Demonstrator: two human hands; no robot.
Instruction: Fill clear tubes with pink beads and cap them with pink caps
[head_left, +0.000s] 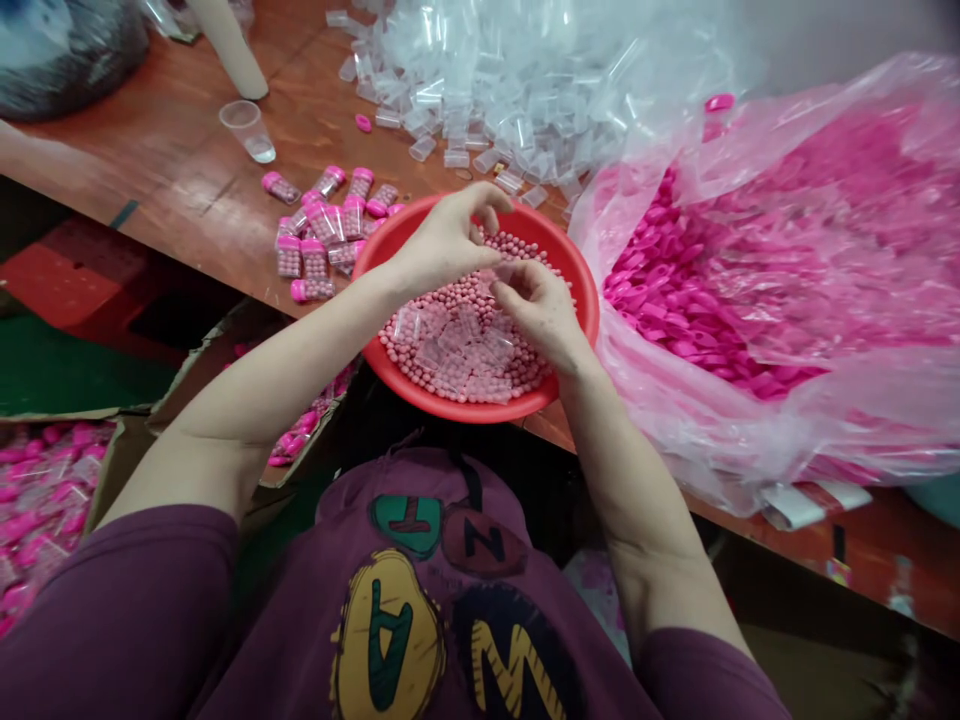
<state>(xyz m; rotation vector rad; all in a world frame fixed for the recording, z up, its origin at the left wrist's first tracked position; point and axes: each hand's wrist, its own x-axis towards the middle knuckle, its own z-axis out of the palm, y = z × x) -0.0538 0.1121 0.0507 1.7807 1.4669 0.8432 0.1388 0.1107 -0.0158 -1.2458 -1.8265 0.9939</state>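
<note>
Both hands, left and right, are pinched together over the bowl of beads; whatever is held is hidden by fingers.

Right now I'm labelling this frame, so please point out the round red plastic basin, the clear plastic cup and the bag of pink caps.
Round red plastic basin (577, 275): head view, right rim.
Clear plastic cup (247, 130): head view, side wall.
Bag of pink caps (787, 260): head view, middle.

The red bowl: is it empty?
No, the red bowl holds pink beads and clear vials.
</note>
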